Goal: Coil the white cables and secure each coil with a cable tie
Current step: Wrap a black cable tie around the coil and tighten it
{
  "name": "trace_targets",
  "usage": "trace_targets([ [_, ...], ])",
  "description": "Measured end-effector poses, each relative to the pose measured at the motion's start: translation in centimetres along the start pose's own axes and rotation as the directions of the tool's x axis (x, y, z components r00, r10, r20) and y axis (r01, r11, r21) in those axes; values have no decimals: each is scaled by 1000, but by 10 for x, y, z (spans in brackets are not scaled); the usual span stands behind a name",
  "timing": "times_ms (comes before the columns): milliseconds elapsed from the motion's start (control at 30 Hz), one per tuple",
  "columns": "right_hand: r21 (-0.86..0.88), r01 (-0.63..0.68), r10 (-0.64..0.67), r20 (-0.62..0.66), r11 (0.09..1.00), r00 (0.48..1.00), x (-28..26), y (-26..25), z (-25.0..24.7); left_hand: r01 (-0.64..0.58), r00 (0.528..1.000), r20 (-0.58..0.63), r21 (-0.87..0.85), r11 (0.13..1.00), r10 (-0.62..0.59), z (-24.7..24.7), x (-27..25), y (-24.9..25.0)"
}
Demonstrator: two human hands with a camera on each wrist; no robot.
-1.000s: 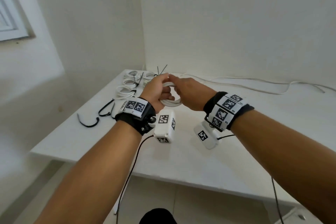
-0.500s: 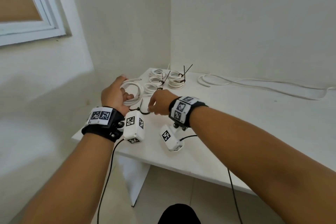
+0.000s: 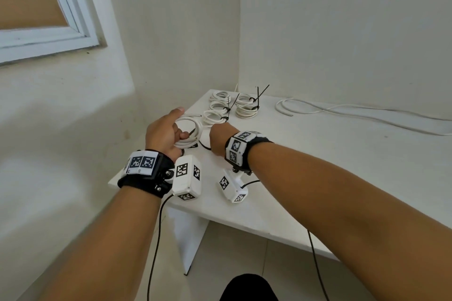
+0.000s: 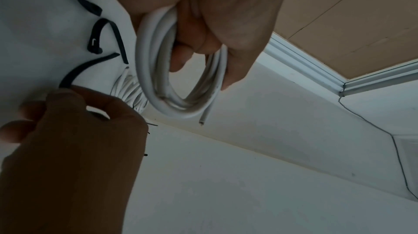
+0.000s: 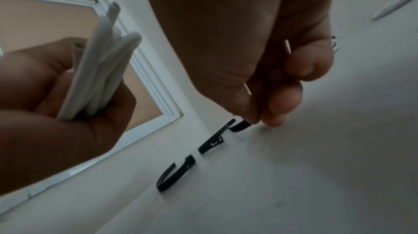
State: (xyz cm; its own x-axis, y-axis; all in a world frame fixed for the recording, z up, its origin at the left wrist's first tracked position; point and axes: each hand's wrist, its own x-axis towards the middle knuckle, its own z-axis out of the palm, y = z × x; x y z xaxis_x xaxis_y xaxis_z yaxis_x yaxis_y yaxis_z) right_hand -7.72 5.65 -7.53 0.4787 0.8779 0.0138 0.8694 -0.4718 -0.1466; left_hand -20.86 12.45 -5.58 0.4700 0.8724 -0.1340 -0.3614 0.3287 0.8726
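Note:
My left hand (image 3: pixel 168 132) grips a coil of white cable (image 3: pixel 193 140) just above the table's left corner; the left wrist view shows the fingers curled through the coil (image 4: pixel 158 86), one cut end sticking out. To its right, my right hand (image 3: pixel 217 138) is down on the table. Its thumb and forefinger (image 5: pixel 260 121) pinch the end of a black cable tie (image 5: pixel 241 126) that lies on the surface. That tie (image 4: pixel 72 75) curves away from the fingers in the left wrist view. No tie is around the held coil (image 5: pixel 99 77).
Two more loose black ties (image 5: pixel 176 173) (image 5: pixel 212 143) lie by the table edge. Several tied coils (image 3: pixel 245 109) (image 3: pixel 215 115) sit in the back corner. A long uncoiled white cable (image 3: pixel 342 110) runs along the back wall on the white table (image 3: pixel 318 166). A wall stands close on the left.
Both hands held the coil a second ago. My right hand has let go and dropped onto a black tie, while my left hand carried the coil toward the table's left corner.

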Motion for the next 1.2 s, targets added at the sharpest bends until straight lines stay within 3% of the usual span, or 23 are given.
trace_targets([
  [200, 240, -179, 187, -9, 954, 982, -38, 62, -32, 5, 998, 55, 5, 1000, -5, 28, -4, -13],
  [433, 499, -300, 401, -108, 813, 909, -94, 156, -48, 38, 961, 270, 52, 998, -51, 101, -24, -53],
  [733, 720, -169, 575, -365, 673, 733, -163, 253, -58, 100, 818, 539, 211, 972, -201, 217, -85, -123],
  [967, 808, -90, 643, -391, 582, 659, -192, 299, -53, 143, 737, 608, 286, 947, -295, 259, -110, -157],
  [1133, 924, 15, 686, -295, 383, 665, -195, 306, -48, 134, 723, 606, 348, 928, -332, 267, -114, -172],
  [1200, 951, 39, 652, -241, 308, 718, -195, 301, -49, 125, 725, 604, 358, 925, -332, 267, -112, -176],
])
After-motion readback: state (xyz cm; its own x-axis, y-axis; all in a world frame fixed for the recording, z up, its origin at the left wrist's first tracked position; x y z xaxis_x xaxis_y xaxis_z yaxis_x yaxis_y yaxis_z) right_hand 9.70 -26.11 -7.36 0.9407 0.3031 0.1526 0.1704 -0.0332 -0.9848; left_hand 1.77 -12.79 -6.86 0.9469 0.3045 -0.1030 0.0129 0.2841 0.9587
